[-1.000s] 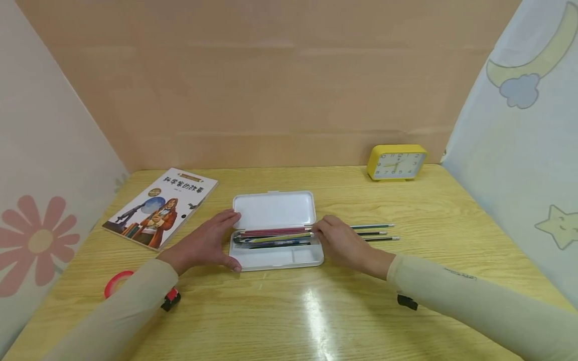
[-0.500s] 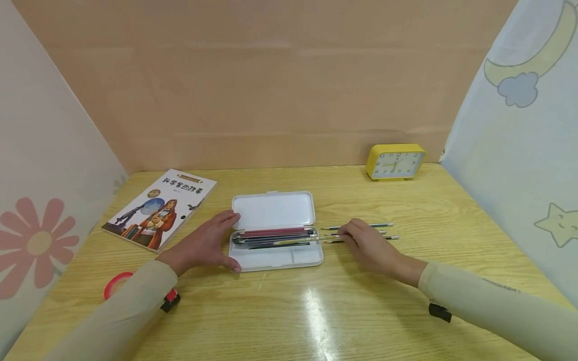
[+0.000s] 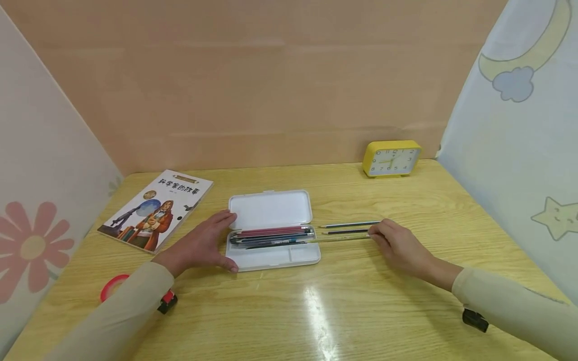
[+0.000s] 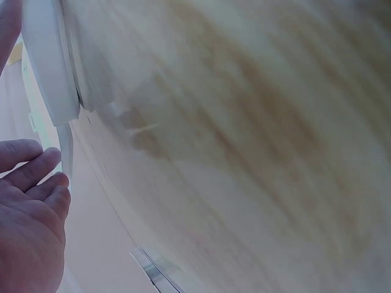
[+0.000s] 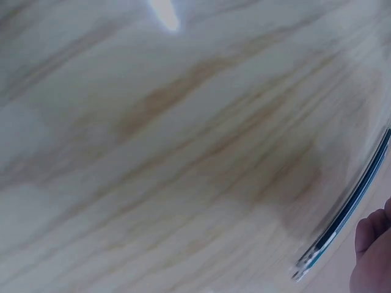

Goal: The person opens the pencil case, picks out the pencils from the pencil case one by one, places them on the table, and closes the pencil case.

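Note:
In the head view my right hand (image 3: 399,248) pinches the right end of a yellow pencil (image 3: 334,238), whose other end lies close to the right edge of the white pencil case (image 3: 266,260). Just behind it, a teal pencil (image 3: 347,224) and a dark pencil (image 3: 345,232) lie side by side, their right ends partly hidden by my fingers. The case has its lid (image 3: 271,208) raised, and several pencils (image 3: 266,233) fill the rear part of its tray. At the left side, my left hand (image 3: 200,245) touches the case, thumb at the front corner and fingers spread towards the lid.
A book (image 3: 158,210) with an illustrated cover lies at the back left. The yellow clock (image 3: 392,159) stands at the back right. Beneath my left forearm a red ring-shaped thing (image 3: 108,287) shows partly. Walls border the wooden table (image 3: 271,321) on the back and sides.
My right hand has moved right from the case, drawing the yellow pencil out of the tray to beside the two other pencils. My left hand stays at the case.

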{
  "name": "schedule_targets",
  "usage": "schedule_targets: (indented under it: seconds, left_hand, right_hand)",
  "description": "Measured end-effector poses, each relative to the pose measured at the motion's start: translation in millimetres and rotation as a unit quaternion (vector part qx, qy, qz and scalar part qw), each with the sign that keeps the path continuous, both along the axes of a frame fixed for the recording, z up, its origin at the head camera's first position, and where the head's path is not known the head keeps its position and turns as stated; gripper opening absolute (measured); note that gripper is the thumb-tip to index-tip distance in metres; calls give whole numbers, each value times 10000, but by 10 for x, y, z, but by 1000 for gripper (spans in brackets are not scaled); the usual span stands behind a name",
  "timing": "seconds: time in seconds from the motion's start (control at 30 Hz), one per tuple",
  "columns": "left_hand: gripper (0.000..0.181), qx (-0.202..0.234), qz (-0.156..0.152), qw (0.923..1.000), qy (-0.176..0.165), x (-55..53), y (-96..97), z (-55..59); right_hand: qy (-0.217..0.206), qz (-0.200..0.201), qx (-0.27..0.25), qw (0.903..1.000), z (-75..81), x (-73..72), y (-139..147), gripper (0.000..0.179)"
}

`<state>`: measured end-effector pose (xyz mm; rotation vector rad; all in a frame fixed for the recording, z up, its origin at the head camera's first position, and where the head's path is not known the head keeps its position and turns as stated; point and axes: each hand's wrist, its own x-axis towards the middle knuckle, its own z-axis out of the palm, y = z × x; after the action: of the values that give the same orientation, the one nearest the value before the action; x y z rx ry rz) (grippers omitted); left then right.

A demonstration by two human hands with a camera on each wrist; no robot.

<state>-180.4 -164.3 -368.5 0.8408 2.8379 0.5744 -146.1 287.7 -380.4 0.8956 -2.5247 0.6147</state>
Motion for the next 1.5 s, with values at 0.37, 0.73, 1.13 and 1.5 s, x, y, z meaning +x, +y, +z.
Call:
schedule_targets:
  seconds: [0.37, 0.73, 1.13, 1.5]
  left_hand:
    - [122, -12, 9, 10000, -52, -4, 4, -8]
    - [121, 31, -27, 10000, 80, 1, -19, -13]
    - [120, 106, -52, 9999, 71, 10, -26, -11]
    - [120, 135, -113, 9998, 133, 0, -27, -18]
  right_hand:
    - [104, -239, 129, 9996, -48, 66, 265, 21]
    - [-4, -259, 272, 9993, -127, 68, 382, 6]
    - [97, -283, 534, 9981, -134, 49, 389, 21]
    - [99, -358, 652, 9972, -144, 56, 379, 21]
